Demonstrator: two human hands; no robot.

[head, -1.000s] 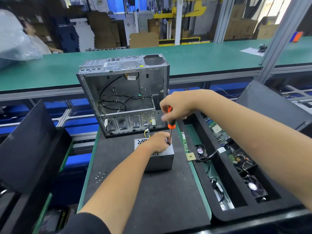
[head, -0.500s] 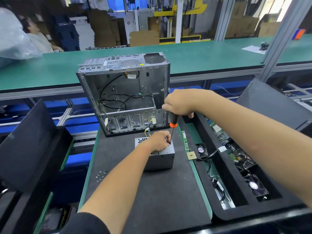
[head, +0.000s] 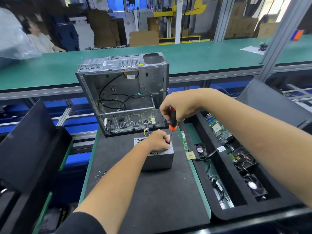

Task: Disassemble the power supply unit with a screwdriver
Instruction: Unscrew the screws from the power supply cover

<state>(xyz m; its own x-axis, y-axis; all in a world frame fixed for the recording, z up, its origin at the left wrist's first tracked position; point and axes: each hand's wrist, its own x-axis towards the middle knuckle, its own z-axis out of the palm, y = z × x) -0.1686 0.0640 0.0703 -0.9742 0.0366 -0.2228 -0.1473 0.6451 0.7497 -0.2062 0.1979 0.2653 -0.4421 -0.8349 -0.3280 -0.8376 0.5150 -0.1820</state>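
Loose screws (head: 99, 175) lie at the left edge of the counter (head: 152, 196) mat. PSU (head: 157, 157) sits mid-counter just in front of the open PC case (head: 123, 92); left hand (head: 157, 141) on top of it, grip pinching the screwdriver (head: 172, 123) shaft near the tip. Right hand (head: 179, 105) grip wrapped round the handle, driver near upright, tip at the PSU's right top edge.
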